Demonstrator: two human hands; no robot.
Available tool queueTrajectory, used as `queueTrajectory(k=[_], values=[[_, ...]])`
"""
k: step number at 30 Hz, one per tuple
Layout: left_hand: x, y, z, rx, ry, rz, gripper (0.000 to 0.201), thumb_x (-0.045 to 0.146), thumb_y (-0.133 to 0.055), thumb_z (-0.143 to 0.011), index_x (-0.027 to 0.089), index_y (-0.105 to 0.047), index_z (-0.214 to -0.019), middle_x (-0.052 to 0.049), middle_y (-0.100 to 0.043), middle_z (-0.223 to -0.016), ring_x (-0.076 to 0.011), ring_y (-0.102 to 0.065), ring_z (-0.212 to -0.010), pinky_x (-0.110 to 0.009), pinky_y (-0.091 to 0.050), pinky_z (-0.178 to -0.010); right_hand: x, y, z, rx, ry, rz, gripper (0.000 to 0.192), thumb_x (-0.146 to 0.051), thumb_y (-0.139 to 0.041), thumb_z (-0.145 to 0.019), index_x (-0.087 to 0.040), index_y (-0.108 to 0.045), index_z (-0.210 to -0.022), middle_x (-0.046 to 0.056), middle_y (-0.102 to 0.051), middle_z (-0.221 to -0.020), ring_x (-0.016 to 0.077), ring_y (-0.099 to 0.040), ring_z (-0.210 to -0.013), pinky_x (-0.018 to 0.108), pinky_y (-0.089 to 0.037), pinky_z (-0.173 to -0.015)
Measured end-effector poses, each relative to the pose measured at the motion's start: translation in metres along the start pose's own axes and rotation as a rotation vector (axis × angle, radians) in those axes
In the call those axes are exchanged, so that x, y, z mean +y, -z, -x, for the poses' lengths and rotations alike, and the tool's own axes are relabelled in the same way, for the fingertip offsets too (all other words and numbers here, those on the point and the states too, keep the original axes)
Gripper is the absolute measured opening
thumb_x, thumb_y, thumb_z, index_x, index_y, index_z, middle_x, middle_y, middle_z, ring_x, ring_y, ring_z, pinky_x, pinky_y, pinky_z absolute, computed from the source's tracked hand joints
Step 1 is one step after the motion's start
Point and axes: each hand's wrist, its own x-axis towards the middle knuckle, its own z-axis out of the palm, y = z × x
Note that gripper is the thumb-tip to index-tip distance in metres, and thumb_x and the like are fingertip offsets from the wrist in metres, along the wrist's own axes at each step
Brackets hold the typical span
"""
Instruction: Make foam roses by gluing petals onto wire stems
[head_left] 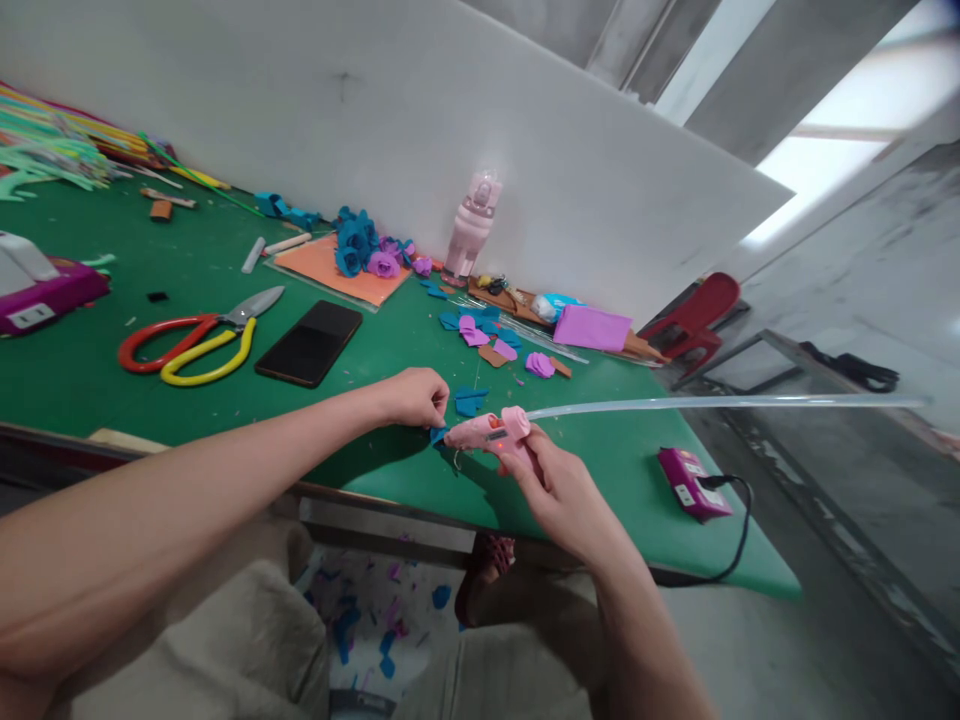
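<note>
My right hand [559,485] is wrapped round a pink hot glue gun [487,432], from whose back a long clear glue stick [675,403] sticks out to the right. The gun's nozzle points left and meets a small blue crepe paper piece [438,436]. That piece is pinched in the closed fingers of my left hand [420,398], just above the green table top. Just behind the gun lie more blue paper petals [471,401]. How the fingertips sit on the held piece is partly hidden.
Red-and-yellow-handled scissors [202,340] and a black phone [309,343] lie to the left. Blue and purple paper flowers [360,245] rest on an orange sheet [330,265]. A pink bottle [472,228] stands by the wall. A purple power socket [691,484] with a cord sits at right.
</note>
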Motion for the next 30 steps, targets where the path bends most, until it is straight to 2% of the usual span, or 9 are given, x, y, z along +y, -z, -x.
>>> queueTrajectory(k=[5, 12, 25, 30], values=[[0.002, 0.001, 0.001, 0.009, -0.004, 0.004, 0.004, 0.017, -0.057, -0.056, 0.016, -0.058, -0.053, 0.003, -0.058, -0.048, -0.0093, -0.048, -0.049, -0.019, -0.029, -0.045, -0.002, 0.004, 0.002, 0.009, -0.010, -0.038, 0.025, -0.035, -0.038, -0.089, -0.019, -0.054, -0.098, 0.006, -0.064, -0.087, 0.0178, -0.059, -0.073, 0.026, -0.042, -0.064], [0.002, 0.001, 0.001, 0.007, 0.006, -0.003, 0.003, 0.018, -0.058, -0.056, 0.016, -0.058, -0.054, 0.002, -0.059, -0.050, -0.0101, -0.049, -0.049, -0.020, -0.030, -0.046, 0.004, 0.011, 0.003, 0.043, -0.074, -0.058, 0.025, -0.038, -0.037, -0.089, -0.020, -0.055, -0.090, 0.003, -0.062, -0.072, 0.0159, -0.055, -0.060, 0.024, -0.040, -0.055], [-0.002, -0.001, -0.001, 0.005, -0.003, 0.006, 0.005, 0.020, -0.059, -0.057, 0.016, -0.057, -0.054, 0.001, -0.059, -0.051, -0.0111, -0.050, -0.050, -0.021, -0.030, -0.047, 0.004, 0.007, 0.001, 0.025, -0.090, -0.021, 0.025, -0.037, -0.038, -0.088, -0.019, -0.055, -0.094, 0.004, -0.064, -0.079, 0.0171, -0.057, -0.066, 0.025, -0.039, -0.058], [-0.003, -0.001, -0.001, 0.010, -0.004, 0.018, 0.005, 0.020, -0.060, -0.057, 0.016, -0.057, -0.054, 0.001, -0.058, -0.050, -0.0111, -0.049, -0.050, -0.022, -0.030, -0.048, 0.006, 0.012, 0.003, 0.029, -0.123, -0.109, 0.026, -0.040, -0.039, -0.087, -0.019, -0.055, -0.092, 0.003, -0.062, -0.075, 0.0153, -0.055, -0.062, 0.024, -0.039, -0.057]])
